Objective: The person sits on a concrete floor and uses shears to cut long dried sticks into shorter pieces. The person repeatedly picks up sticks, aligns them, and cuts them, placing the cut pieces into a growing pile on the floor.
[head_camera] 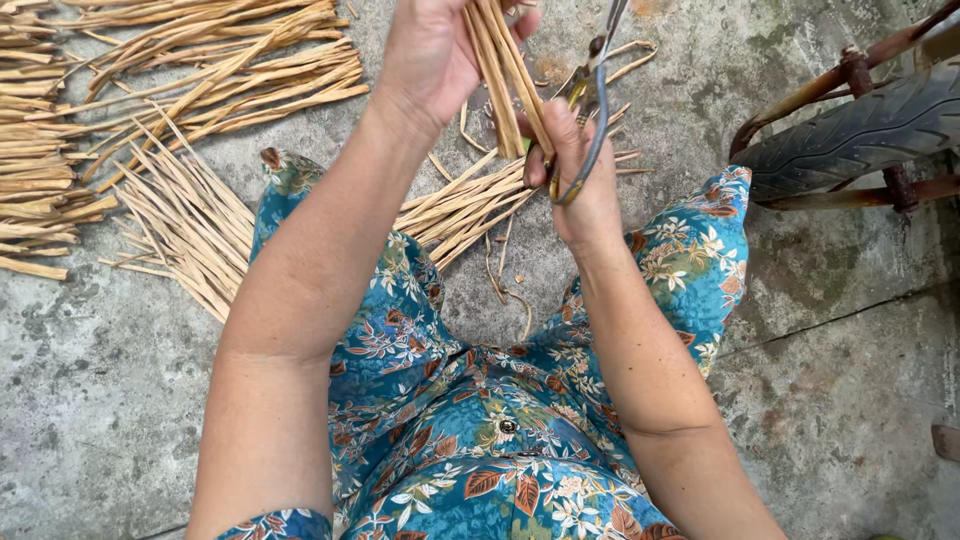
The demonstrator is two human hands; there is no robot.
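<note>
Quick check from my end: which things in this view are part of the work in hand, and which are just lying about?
In the work:
- left hand gripping a bundle of split strips
- right hand holding metal shears
- cut strips piled by the knees
- longer strips heaped at upper left

Lying about:
- tyre on a rusty frame, right
- stray trimmings on the concrete floor

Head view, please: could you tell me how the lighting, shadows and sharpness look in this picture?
Head view: soft, even daylight with no hard shadows or glare on the concrete floor. Head view: left hand, its bundle of strips and the right hand holding shears look reasonably sharp. Head view: the hands are cropped at the top edge, and the tyre curves near the right edge.
</note>
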